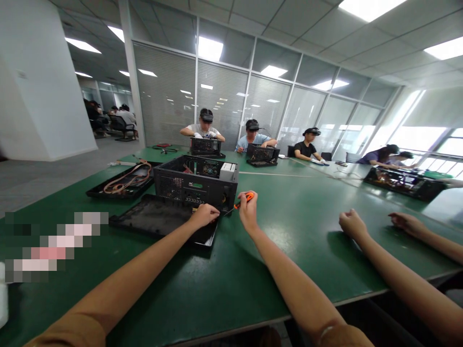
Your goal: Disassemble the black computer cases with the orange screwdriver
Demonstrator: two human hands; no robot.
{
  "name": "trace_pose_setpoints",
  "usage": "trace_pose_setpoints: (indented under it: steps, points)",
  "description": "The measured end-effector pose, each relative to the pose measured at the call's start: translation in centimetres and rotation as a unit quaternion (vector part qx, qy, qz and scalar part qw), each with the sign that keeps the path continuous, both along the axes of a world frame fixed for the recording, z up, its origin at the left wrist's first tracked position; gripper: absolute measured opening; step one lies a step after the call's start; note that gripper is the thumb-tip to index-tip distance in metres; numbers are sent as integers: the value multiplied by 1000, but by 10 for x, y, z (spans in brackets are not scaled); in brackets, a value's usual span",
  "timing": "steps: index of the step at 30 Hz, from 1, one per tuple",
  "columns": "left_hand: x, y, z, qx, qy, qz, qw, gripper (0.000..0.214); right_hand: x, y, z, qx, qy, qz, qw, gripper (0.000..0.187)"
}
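My right hand (248,208) is closed around an orange and black screwdriver (249,195). Its thin shaft slants down and left toward the fingertips of my left hand (205,216). Those fingers are pinched together beside the shaft's tip; whatever may be between them is too small to make out. Just behind both hands stands an opened black computer case (213,189), with a light grey box-shaped unit (227,171) in its right end. Under my left hand lies a flat black side panel (144,217), partly covered by the hand and forearm.
Left of the case, a black tray-like part (104,187) holds looped cables (135,178). Another person's hands (352,224) rest on the green table (289,231) at right. Across it, people work at other black cases (206,147). Pixelation hides something at left.
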State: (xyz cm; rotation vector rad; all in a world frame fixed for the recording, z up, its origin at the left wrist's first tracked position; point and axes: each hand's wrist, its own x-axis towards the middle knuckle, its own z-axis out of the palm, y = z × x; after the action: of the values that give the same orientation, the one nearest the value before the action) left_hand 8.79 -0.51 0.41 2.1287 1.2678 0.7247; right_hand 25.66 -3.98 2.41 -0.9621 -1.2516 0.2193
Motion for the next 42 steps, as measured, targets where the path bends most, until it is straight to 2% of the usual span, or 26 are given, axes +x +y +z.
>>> trace_pose_setpoints:
  steps: [3, 5, 8, 14, 20, 26, 31, 35, 42]
  points:
    - [-1, -3, -1, 70, 30, 13, 997, 21, 5, 0, -7, -14, 32, 5, 999, 18]
    - [-2, -2, 0, 89, 39, 13, 995, 21, 4, 0, -10, -30, 43, 28, 998, 21]
    - [-1, -1, 0, 88, 47, 17, 995, 20, 0, -2, -12, -38, 29, 53, 997, 23]
    - [-1, -3, -1, 120, 70, 26, 990, 19, -6, -7, -9, -21, -87, 77, 993, 26]
    - [0, -2, -4, 152, 98, 18, 983, 19, -6, -9, -8, -17, -127, 88, 988, 30]
    - [1, -1, -5, 159, 123, 15, 979, 19, -8, -9, -4, 27, -174, 19, 984, 37]
    - [1, 2, -9, 178, 136, 10, 974, 20, -4, -8, -3, 37, -177, 7, 983, 42]
    - [1, 4, -11, 182, 132, 7, 974, 20, -2, -10, -2, 64, -226, 34, 971, 38]
    - [1, 0, -7, 184, 132, 12, 974, 18, -7, -16, 1, 96, -267, 66, 957, 57]
